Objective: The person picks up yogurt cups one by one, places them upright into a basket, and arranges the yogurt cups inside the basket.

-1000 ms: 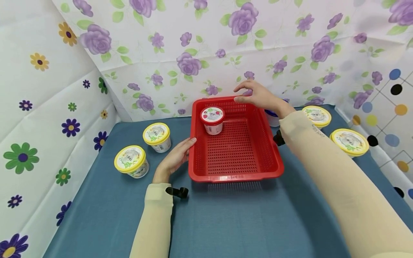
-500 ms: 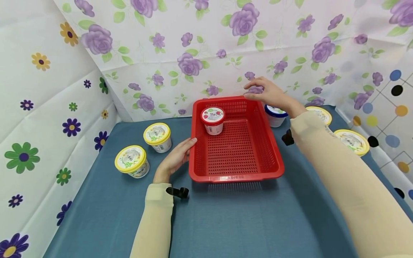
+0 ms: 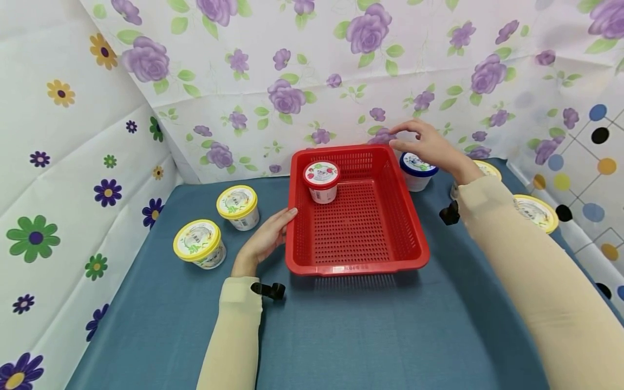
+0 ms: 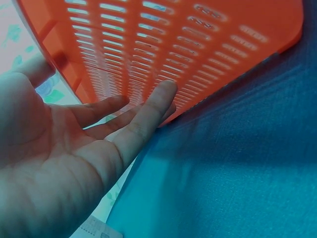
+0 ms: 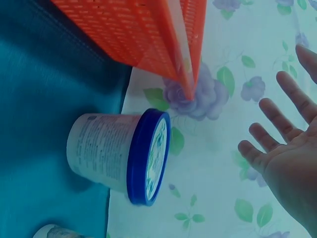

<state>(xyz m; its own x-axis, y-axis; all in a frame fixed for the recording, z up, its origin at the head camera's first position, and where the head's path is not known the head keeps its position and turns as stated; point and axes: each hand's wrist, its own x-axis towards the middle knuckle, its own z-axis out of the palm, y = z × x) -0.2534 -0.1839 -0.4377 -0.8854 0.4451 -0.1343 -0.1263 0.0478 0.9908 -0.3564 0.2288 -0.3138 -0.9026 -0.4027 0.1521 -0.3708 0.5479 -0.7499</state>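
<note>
A red plastic basket sits mid-table, holding one white tub with a red lid in its back left corner. My left hand rests against the basket's left side. Its fingers are mostly straight along the outside of the slotted wall, one digit reaching the rim. My right hand hovers, fingers spread and holding nothing, above a blue-lidded tub to the right of the basket. In the right wrist view this blue-lidded tub stands apart from the hand.
Two yellow-lidded tubs stand left of the basket. On the right, two more yellow-lidded tubs are partly behind the right forearm. Patterned cloths border the blue table at the back and sides.
My right hand has moved right from the basket's back right corner to over the blue-lidded tub, bringing its lid into view. The left hand and basket have stayed put.
</note>
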